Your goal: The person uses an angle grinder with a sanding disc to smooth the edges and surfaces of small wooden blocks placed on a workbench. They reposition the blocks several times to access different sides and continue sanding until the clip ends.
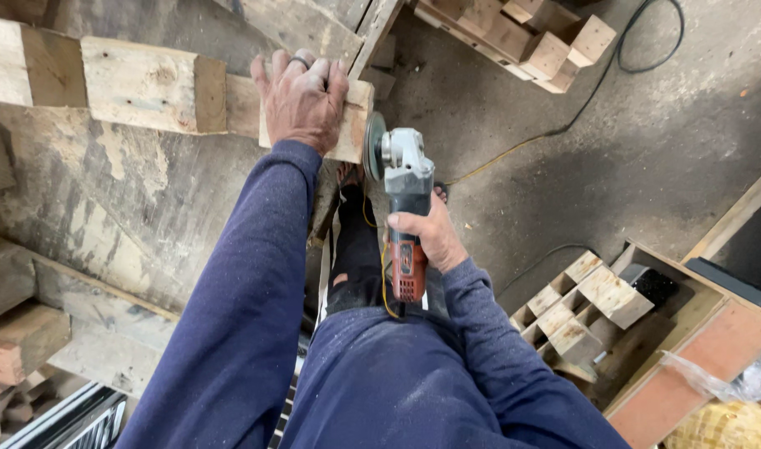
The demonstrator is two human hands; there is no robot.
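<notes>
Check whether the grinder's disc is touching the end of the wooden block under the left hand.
Cannot tell. In the head view the grinder disc sits right against the end of the wooden block under the left hand, but no gap or contact shows plainly.

Under my left hand the wooden block is pale, rough-sawn and matt. The angle grinder in my right hand has a dull grey metal head and a glossy red plastic body. At three o'clock the concrete floor looks dusty and coarse.
</notes>
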